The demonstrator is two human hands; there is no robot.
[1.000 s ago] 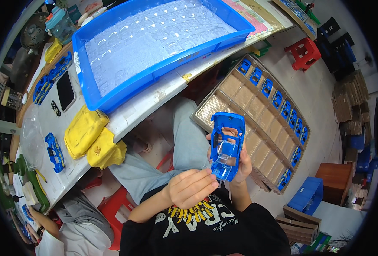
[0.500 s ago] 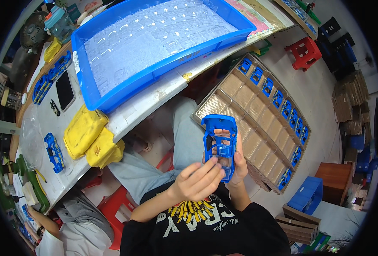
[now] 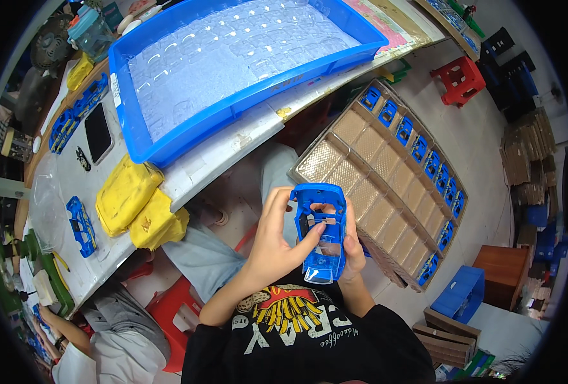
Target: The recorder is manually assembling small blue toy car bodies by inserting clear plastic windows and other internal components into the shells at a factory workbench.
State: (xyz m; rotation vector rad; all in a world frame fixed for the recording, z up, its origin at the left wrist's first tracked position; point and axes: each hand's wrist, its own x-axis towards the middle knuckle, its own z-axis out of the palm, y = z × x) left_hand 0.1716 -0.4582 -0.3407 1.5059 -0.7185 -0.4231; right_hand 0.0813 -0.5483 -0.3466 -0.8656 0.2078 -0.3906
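Observation:
A blue plastic toy car body shell point(image 3: 322, 191) is held up in front of my chest between both hands. My left hand point(image 3: 276, 246) grips its left side, fingers curled behind and the thumb laid across the openings in the middle. Along the right edge, my right hand point(image 3: 354, 256) is wrapped around the shell. A clear plastic piece point(image 3: 318, 276) sticks out at the shell's lower end; how far it sits inside cannot be made out.
On the table, a blue tray point(image 3: 127, 121) holds many clear plastic pieces beside yellow wrapped bundles point(image 3: 127, 195), a phone point(image 3: 98, 134) and a blue car shell point(image 3: 81, 227). At right stands a divided tray point(image 3: 319, 157) with a row of blue shells. Another person point(image 3: 114, 352) sits at lower left.
My left hand has moved from the shell's lower end up to its left side and now grips it. The shell has come slightly lower, and the clear piece now shows at its bottom.

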